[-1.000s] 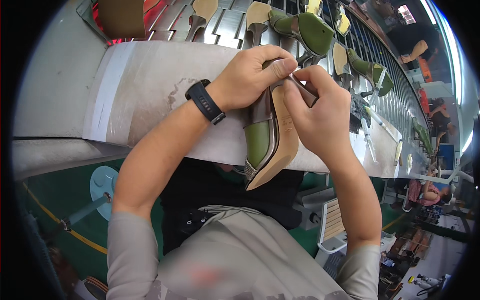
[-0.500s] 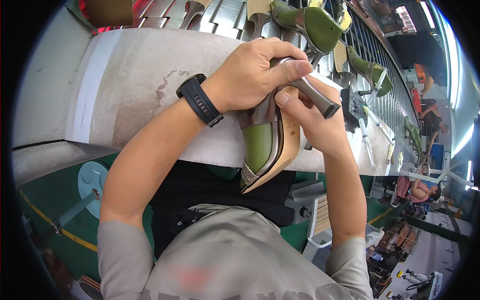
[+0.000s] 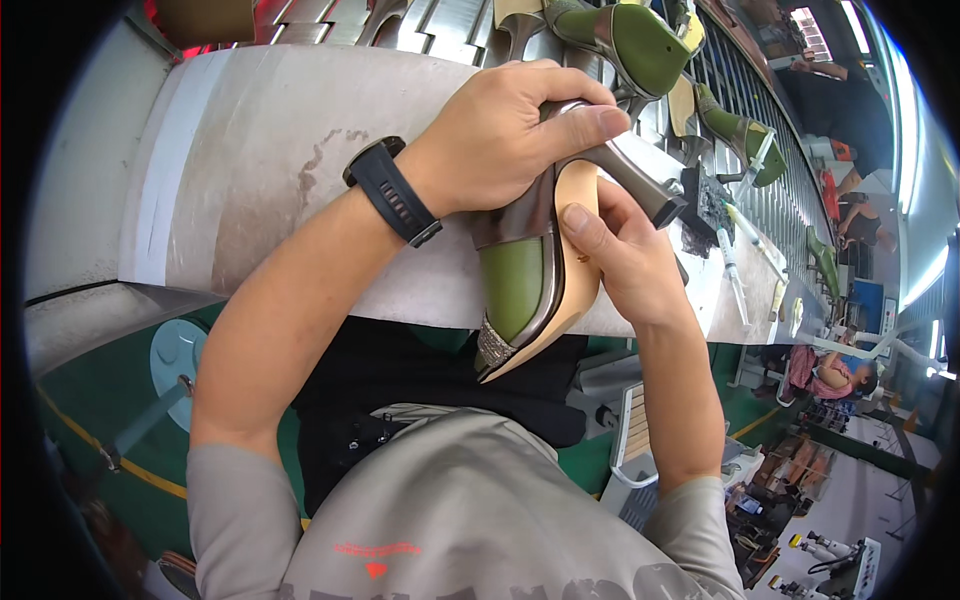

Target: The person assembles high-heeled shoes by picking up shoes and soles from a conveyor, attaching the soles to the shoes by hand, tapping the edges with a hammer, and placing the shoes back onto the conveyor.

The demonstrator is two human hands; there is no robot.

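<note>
A high-heeled shoe with a green last inside it is held on its side above the pale bench edge, its pointed toe toward me. The upper is shiny bronze, with a glittery band near the toe and a tan sole. My left hand is closed around the heel end, thumb lying over the base of the bronze high heel, which points right. My right hand presses its thumb on the sole near the arch. Its other fingers curl partly out of sight behind the shoe and heel.
Beyond the bench, a slatted metal conveyor carries similar green-lasted shoes. Several syringes stand in or lean on a dark holder to the right. A light-blue round stool is at lower left; other people are far right.
My right thumb has shifted a little down the sole, away from the heel, and that hand sits slightly more open to view. My left hand keeps its hold on the shoe.
</note>
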